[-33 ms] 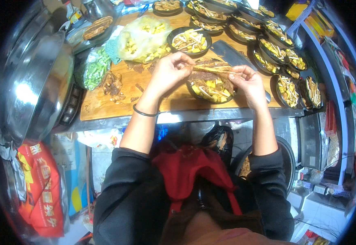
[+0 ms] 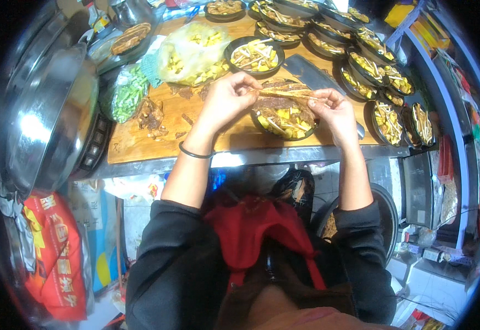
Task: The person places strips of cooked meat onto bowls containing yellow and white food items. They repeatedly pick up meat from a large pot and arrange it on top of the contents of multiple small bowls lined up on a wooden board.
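Note:
Between my left hand (image 2: 233, 99) and my right hand (image 2: 333, 110) stretches a thin brownish-yellow strip of meat (image 2: 285, 93). Fingers and thumb of each hand pinch one end of it. Right under the strip stands a black bowl (image 2: 257, 125) holding yellow cubes, white sticks and brown meat slices (image 2: 275, 105). My hands hide part of its rim. Just beyond it is another black bowl (image 2: 231, 55) filled with white sticks and yellow pieces. A dark flat blade (image 2: 311, 74) lies to the right of that bowl, partly behind my right hand.
Filled black bowls (image 2: 369, 69) crowd the right and back of the wooden board (image 2: 157, 151). On its left are a bag of yellow cubes (image 2: 187, 52), a bag of green pieces (image 2: 127, 93) and brown meat scraps (image 2: 151, 115). A large metal pan (image 2: 42, 118) stands far left.

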Demonstrator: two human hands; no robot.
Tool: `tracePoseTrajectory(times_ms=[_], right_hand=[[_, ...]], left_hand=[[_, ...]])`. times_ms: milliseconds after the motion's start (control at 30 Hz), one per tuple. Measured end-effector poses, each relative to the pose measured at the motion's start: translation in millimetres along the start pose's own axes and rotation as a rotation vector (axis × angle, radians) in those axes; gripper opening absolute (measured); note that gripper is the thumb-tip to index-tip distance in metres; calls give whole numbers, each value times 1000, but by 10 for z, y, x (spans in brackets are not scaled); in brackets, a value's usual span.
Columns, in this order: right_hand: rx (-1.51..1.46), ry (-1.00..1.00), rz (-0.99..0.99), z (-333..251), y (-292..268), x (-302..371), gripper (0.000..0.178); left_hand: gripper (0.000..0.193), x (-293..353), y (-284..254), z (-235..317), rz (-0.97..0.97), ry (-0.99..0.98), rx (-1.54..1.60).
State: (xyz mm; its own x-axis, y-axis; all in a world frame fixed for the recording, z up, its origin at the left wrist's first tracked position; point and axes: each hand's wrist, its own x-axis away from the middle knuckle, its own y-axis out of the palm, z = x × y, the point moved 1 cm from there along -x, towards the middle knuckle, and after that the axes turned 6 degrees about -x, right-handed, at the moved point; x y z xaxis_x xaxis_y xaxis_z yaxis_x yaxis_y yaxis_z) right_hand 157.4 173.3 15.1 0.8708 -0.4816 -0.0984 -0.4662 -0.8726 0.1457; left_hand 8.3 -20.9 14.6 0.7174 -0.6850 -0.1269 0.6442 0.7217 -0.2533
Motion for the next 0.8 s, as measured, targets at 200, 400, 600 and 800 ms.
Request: tracePoseTrajectory(times_ms=[200,400,600,800], right_hand=[[176,-46,132,76,-77,5,14],[280,-49,220,127,-149,-33,16],[102,-88,160,123,-181,26,17],[-96,-139,57,19,-205,63,18]], left_hand=[[13,10,90,-6,-81,-46,-175],[7,-40,149,85,-208,-95,-228],[8,37,113,145,-318,77,-1],[9,-11,69,129,-199,92,48]])
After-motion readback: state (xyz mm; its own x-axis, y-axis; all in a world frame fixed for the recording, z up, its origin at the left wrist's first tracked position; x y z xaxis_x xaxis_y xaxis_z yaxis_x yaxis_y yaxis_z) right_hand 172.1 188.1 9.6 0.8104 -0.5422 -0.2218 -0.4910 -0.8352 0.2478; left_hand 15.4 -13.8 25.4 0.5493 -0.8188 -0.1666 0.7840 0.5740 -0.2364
